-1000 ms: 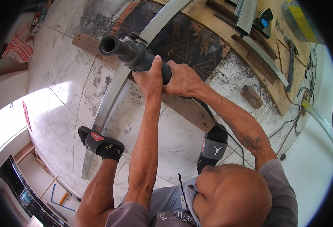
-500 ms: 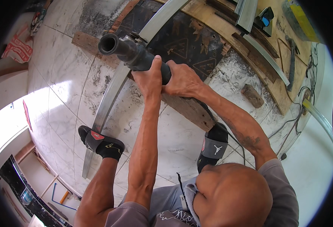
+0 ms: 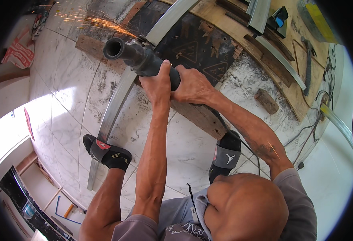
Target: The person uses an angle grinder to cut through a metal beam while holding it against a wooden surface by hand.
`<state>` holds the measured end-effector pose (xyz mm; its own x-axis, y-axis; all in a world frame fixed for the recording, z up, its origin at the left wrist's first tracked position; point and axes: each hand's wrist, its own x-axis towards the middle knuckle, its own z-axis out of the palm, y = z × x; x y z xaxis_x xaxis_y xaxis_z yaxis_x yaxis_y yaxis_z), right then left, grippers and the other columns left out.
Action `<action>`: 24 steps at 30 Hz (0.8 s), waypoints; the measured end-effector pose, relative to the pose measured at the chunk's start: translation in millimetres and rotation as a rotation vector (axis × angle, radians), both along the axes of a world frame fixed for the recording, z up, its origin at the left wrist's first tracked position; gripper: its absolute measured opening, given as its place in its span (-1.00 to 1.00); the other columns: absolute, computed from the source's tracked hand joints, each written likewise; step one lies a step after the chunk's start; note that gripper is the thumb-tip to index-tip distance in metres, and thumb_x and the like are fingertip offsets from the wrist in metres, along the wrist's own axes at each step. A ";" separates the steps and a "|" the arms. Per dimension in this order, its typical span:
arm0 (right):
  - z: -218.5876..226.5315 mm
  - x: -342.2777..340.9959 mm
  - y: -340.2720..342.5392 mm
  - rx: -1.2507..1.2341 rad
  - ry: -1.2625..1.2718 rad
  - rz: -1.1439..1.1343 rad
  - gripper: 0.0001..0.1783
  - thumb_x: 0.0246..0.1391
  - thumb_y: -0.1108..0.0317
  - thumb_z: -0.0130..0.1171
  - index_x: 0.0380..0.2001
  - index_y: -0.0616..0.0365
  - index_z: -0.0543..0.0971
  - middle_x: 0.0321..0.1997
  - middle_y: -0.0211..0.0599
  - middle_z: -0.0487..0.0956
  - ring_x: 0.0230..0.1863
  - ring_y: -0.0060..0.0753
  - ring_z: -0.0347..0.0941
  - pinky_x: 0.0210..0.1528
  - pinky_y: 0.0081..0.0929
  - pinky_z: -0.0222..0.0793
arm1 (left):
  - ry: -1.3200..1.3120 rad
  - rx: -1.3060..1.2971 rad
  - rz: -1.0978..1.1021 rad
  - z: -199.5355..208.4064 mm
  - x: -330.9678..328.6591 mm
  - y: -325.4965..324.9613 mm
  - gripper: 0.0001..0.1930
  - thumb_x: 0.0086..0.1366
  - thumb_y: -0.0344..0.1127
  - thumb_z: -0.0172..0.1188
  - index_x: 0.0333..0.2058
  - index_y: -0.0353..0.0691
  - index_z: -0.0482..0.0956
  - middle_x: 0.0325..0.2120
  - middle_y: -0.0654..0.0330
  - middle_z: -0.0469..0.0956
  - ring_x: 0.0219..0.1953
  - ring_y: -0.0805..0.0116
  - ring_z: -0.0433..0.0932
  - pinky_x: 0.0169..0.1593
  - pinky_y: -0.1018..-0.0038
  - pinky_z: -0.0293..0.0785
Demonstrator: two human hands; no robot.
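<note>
Several layers here, biggest first. White marbled tile floor (image 3: 54, 128), dusty in patches. On it, beyond the hands, a flat black sheet (image 3: 192, 36) with printed triangles.

Long, silver-grey metal bar (image 3: 118, 98) runs from the far edge down to the person's left side, crossing over a weathered brown wooden plank (image 3: 200, 118). Plank probably serves as a prop, lifting the bar off the tile at the crossing.

Dark grey-green cylindrical power tool (image 3: 150, 60) sits above that crossing, its wide hollow end pointing up and left; working edge mostly hidden behind its body.

Black slide sandal on the left foot (image 3: 108, 153) rests across the bar, likely pinning it against jumping. Matching right sandal (image 3: 226, 154) is at the plank's near end; pressing or not, cannot tell.

Left hand (image 3: 156, 86) and right hand (image 3: 194, 85) both clasped round the tool, side by side, presumably to steady its kick. Undersides of fingers hidden.

Smallest: orange sparks (image 3: 114, 26), streaming left from behind the tool.
</note>
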<state>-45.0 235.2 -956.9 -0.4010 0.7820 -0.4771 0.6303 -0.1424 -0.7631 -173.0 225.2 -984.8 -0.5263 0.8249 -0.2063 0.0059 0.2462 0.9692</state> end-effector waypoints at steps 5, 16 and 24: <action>4.7 1.0 1.3 -0.039 -0.023 0.024 -0.19 -0.27 0.04 0.43 -0.05 0.49 0.46 -0.24 0.25 0.66 -0.15 0.23 0.66 -0.02 -0.14 0.57 | 0.007 -0.021 -0.006 1.6 -0.9 -1.3 -0.63 0.14 -0.25 0.41 -0.20 -0.39 0.55 -0.33 0.10 0.61 -0.29 0.27 0.60 -0.09 0.29 0.53; 3.3 1.6 0.3 -0.012 -0.017 -0.003 -0.22 -0.28 0.06 0.43 -0.06 0.46 0.47 -0.22 0.24 0.66 -0.12 0.23 0.66 0.00 -0.13 0.56 | -0.019 -0.059 -0.038 -0.5 -0.8 -1.3 -0.57 0.20 -0.27 0.41 -0.05 -0.37 0.51 -0.21 0.16 0.57 -0.21 0.36 0.59 -0.08 0.37 0.55; 3.9 2.8 0.9 -0.024 -0.029 0.011 -0.24 -0.26 0.08 0.42 -0.06 0.44 0.46 -0.21 0.24 0.65 -0.11 0.22 0.65 0.01 -0.13 0.55 | -0.028 -0.047 -0.035 1.5 2.2 -1.6 -0.58 0.20 -0.27 0.40 -0.05 -0.37 0.51 -0.22 0.17 0.56 -0.21 0.37 0.57 -0.08 0.37 0.54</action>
<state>-42.2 236.1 -953.0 -0.3954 0.7658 -0.5071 0.6538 -0.1531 -0.7410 -170.7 223.6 -983.3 -0.4907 0.8318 -0.2596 -0.0115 0.2917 0.9564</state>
